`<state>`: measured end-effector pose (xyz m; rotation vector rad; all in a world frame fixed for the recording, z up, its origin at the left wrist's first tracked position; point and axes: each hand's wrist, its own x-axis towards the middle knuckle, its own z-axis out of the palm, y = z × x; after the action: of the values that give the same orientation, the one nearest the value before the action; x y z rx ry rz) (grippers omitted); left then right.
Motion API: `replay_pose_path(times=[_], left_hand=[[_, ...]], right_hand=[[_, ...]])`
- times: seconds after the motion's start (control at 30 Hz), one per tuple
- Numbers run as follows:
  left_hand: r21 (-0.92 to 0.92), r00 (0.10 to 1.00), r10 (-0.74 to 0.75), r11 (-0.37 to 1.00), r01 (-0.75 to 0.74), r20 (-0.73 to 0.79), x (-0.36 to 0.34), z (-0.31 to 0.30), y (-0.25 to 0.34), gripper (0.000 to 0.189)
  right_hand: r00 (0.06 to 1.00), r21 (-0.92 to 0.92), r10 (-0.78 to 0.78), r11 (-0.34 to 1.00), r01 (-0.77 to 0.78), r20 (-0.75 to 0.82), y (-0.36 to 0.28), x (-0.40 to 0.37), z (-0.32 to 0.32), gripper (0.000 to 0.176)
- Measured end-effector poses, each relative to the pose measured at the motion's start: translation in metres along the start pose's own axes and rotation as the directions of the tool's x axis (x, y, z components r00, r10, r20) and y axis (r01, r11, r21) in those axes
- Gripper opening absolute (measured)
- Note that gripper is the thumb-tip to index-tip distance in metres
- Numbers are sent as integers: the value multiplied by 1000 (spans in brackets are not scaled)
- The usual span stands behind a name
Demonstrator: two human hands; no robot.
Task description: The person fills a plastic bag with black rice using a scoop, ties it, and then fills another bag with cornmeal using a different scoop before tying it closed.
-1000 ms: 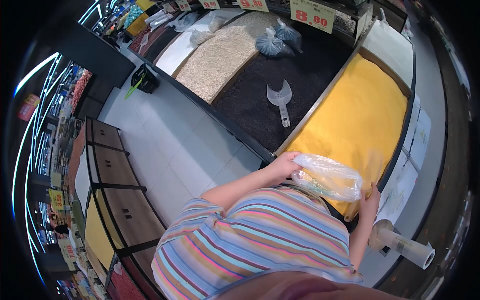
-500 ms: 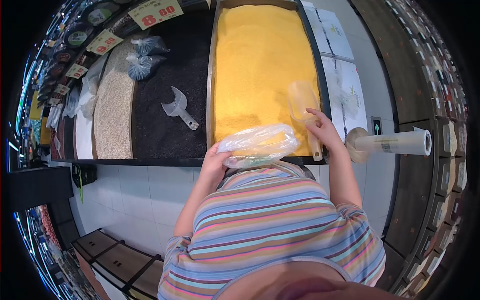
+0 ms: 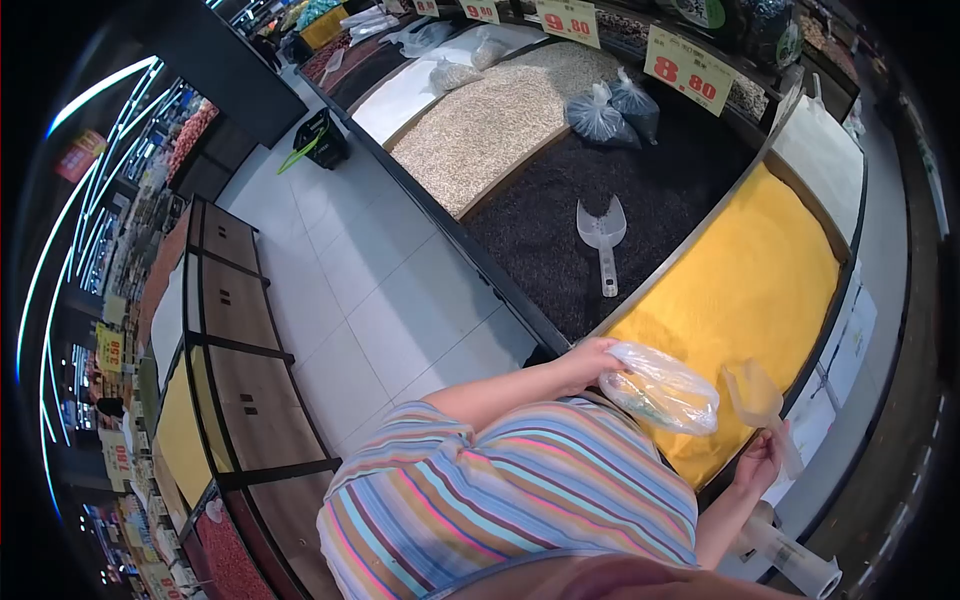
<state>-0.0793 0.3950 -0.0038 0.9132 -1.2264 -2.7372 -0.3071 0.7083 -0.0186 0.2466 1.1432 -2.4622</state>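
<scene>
We see the left hand (image 3: 590,362) pinching one end of a thin plastic bag (image 3: 660,390), which sags over the near edge of the yellow grain bin (image 3: 760,270) at lower centre-right of the frame. The right hand (image 3: 762,462) is clenched round the handle of a clear scoop (image 3: 755,393), raised just right of the bag at the bin's near corner. We judge the main risk to be spillage. The bag hangs from one hand only and its mouth looks slack, so grain tipped from the scoop could miss it and run over the rim onto the floor (image 3: 400,300). We cannot tell whether the scoop is loaded or whether the bag's mouth is open at all. A limp bag could also slip out of so light a pinch once weight goes into it. The head is turned away to the left, and that would make aiming harder. We count two scoops: the one in hand and a second scoop (image 3: 602,235) lying on the dark grain bin (image 3: 540,230). There is one bag in hand and two tied bags (image 3: 598,115) resting on the dark grain at upper centre. We also count one roll of bags (image 3: 795,555) at lower right and two readable price cards (image 3: 685,57) along the top.
</scene>
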Motion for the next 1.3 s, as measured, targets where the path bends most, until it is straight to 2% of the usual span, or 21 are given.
replay_pose_path(times=[0.07, 0.1, 0.17, 0.27, 0.37, 0.43, 0.5, 0.53, 0.57, 0.63, 0.7, 0.8, 0.9, 0.93, 0.97, 1.03, 1.13, 1.23, 1.3], left_hand=[[-6, 1000, -11, 1000, 11, -2, 4, -2, -1, 27], [4, 1000, -18, 1000, 18, 4, 7, -3, -1, 27], [14, 1000, -31, 999, 31, -2, 7, -1, 1, 28], [16, 999, -37, 999, 37, -20, 7, 4, 6, 26], [20, 999, -28, 999, 28, -25, 13, 0, 2, 24], [47, 999, -42, 998, 43, -31, 12, 1, 6, 24], [30, 997, -51, 998, 53, -61, 9, 2, 12, 27], [14, 996, -45, 999, 47, -72, 9, 2, 10, 28], [2, 996, -38, 999, 38, -80, 11, 0, 11, 30], [14, 997, -9, 1000, 10, -75, 12, -4, 10, 32], [41, 996, -18, 999, 22, -87, 9, 2, 16, 33], [74, 997, -23, 997, 29, -77, 14, -2, 13, 34], [71, 996, -27, 997, 33, -82, 17, 0, 13, 34], [56, 997, -29, 998, 33, -69, 15, 2, 14, 34], [58, 998, -36, 998, 39, -52, 19, -6, 11, 33], [57, 999, -37, 998, 39, -38, 19, -10, 11, 37], [47, 997, -11, 999, 15, -76, 15, -4, 16, 35], [39, 998, 16, 999, -14, -68, 13, -3, 14, 33], [57, 995, 28, 998, -22, -101, 17, -11, 7, 35]], right_hand=[[997, -89, -57, 994, 62, 49, 4, 6, 2, 45], [992, -257, -108, 959, 123, 72, 8, 7, 2, 43], [972, -560, -190, 794, 237, 141, 20, -2, 25, 39], [943, -765, -279, 564, 312, 180, 25, -9, 61, 42], [826, -935, -456, -42, 352, 331, 49, 50, 2, 62], [856, -879, -474, 294, 376, 208, 55, 29, 41, 68], [943, -715, -302, 627, 309, 143, 60, 37, 31, 68], [958, -671, -268, 692, 267, 105, 54, 18, 58, 60], [973, -622, -223, 754, 212, 61, 54, 18, 56, 50], [956, -512, -279, 809, 288, 96, 50, 9, 68, 46], [946, -618, -321, 736, 276, 41, 44, 4, 69, 45], [959, -721, -275, 677, 146, -63, 37, 2, 62, 43], [971, -488, -196, 866, 104, -140, 33, -6, 62, 42], [971, -460, -205, 879, 125, -127, 37, -5, 52, 42], [976, -395, -166, 913, 99, -139, 37, -6, 50, 46], [991, -343, -126, 934, 100, -53, 39, -6, 37, 57], [977, -435, -200, 875, 214, 79, 44, -15, 39, 69], [973, -523, -219, 823, 221, 65, 55, -14, 29, 68], [985, -463, -158, 879, 111, -63, 57, -12, 40, 70]])
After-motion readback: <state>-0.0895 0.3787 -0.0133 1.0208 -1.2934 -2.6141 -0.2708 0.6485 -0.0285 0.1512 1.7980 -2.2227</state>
